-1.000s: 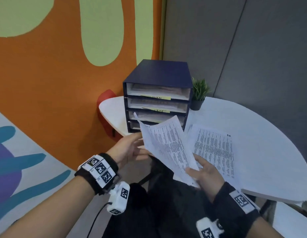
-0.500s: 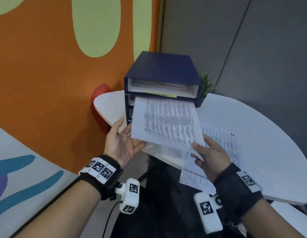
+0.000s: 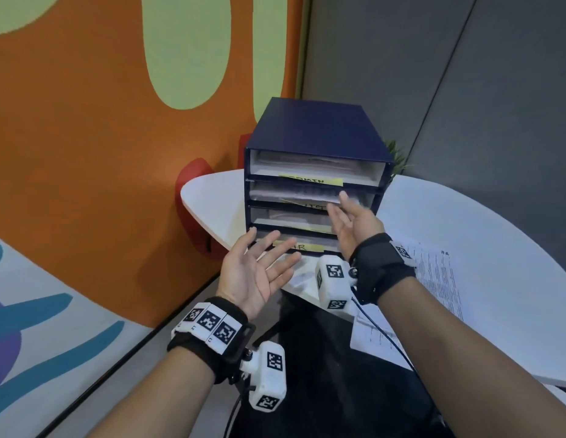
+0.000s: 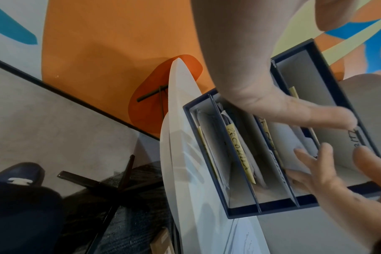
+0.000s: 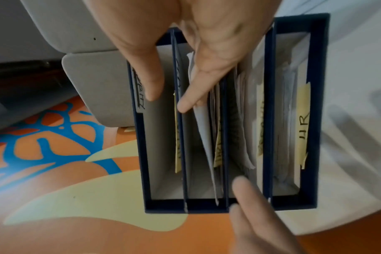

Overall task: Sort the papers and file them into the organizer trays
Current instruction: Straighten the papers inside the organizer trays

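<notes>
A dark blue organizer [image 3: 319,128] with several stacked trays and yellow labels stands on the white table [image 3: 465,222]. The printed sheet [image 3: 294,196] lies inside the second tray from the top. My right hand [image 3: 338,203] reaches to that tray's mouth with straight fingers, and in the right wrist view its index fingertip [image 5: 185,106] touches the sheet's [image 5: 202,130] edge. My left hand [image 3: 272,251] hovers palm up, fingers spread, in front of the bottom tray and holds nothing. More printed papers [image 3: 439,279] lie on the table to the right.
A small green plant [image 3: 397,158] stands behind the organizer's right side. An orange painted wall [image 3: 101,153] is close on the left and a grey partition [image 3: 465,90] behind. The table's front edge juts over my dark trousers [image 3: 322,390].
The sheet that both hands held in front of the organizer is now inside the second tray. Both hands have let go; the left has dropped lower, and the right has moved forward to the tray.
</notes>
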`<state>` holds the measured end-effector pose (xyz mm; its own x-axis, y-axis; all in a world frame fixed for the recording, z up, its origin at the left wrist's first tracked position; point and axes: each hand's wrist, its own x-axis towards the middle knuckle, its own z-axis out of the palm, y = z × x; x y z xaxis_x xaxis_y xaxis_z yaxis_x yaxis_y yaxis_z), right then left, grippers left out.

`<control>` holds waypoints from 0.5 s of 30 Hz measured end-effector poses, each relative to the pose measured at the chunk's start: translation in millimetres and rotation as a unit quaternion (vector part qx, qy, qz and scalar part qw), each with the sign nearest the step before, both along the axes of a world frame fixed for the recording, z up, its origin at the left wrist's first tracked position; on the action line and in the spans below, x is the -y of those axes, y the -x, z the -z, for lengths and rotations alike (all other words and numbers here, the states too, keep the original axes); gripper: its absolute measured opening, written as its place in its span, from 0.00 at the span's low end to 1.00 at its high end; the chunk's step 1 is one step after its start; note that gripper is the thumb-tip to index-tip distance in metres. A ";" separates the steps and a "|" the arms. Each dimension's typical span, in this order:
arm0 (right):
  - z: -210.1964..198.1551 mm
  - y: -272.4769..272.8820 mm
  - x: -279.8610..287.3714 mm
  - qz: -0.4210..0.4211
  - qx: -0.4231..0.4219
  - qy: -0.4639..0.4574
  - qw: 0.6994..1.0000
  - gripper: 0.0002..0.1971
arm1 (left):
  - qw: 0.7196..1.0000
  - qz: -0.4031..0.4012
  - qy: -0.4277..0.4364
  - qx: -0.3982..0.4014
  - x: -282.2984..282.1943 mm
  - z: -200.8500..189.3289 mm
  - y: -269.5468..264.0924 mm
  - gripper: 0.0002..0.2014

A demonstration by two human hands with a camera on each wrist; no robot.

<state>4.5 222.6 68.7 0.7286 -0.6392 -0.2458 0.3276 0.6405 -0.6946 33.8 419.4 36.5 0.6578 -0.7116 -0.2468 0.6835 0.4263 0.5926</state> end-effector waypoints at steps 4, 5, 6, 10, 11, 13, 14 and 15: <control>14.7 -4.5 -6.9 -0.001 -0.016 0.037 0.999 0.32 | 1.000 0.013 0.000 0.005 0.2 3.4 -2.6 0.29; 16.6 -4.4 -7.6 -0.003 -0.020 0.046 0.999 0.30 | 1.000 0.015 -0.004 0.008 0.1 3.8 -2.9 0.28; 17.7 -4.3 -7.8 -0.006 -0.022 0.054 0.998 0.29 | 1.000 0.017 -0.010 0.013 0.5 5.1 -3.9 0.28; 13.8 2.2 -10.8 -0.044 -0.041 0.099 0.993 0.26 | 0.997 0.024 -0.056 0.050 3.7 7.1 -2.3 0.25; 12.7 6.4 -11.5 -0.058 -0.050 0.112 0.991 0.24 | 0.995 0.026 -0.071 0.061 5.0 7.7 -0.8 0.24; 10.5 19.6 -11.7 -0.082 -0.070 0.143 0.984 0.21 | 0.991 0.029 -0.102 0.082 7.2 9.3 2.4 0.22; 10.0 28.8 -9.9 -0.090 -0.084 0.160 0.979 0.19 | 0.989 0.031 -0.115 0.090 8.0 10.5 3.6 0.22; 9.9 40.0 -6.4 -0.097 -0.101 0.180 0.974 0.17 | 0.987 0.032 -0.125 0.094 8.8 11.5 5.3 0.21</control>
